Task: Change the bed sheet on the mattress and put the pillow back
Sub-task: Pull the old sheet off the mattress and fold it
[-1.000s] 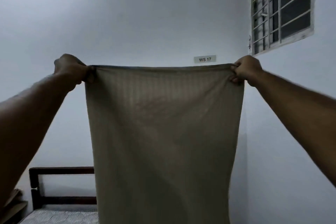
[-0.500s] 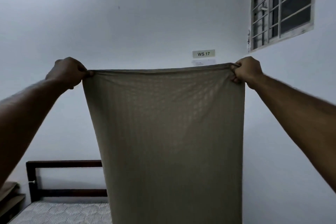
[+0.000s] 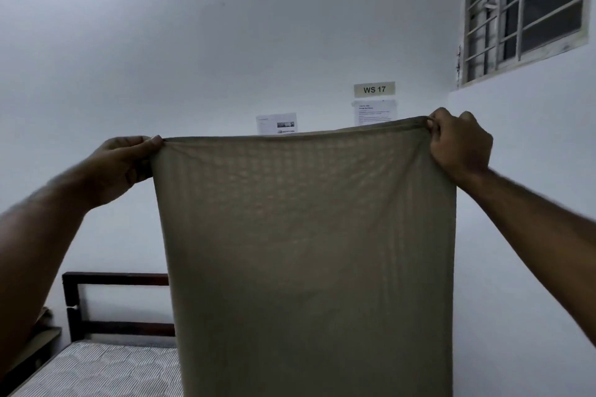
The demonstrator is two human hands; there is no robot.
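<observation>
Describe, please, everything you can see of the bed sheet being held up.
The bed sheet is a plain olive-beige cloth, thin enough to let light through near the top, with a faint woven check. It hangs upright and spread flat, its top edge pulled fairly taut, slightly higher on the right. The left hand pinches one upper corner and the right hand grips the other. Its lower end runs out of view.

a plain dormitory-style bedroom: dark wooden bed headboard and striped bare mattress below the left fingers, barred window, "ws 17" wall label.
</observation>
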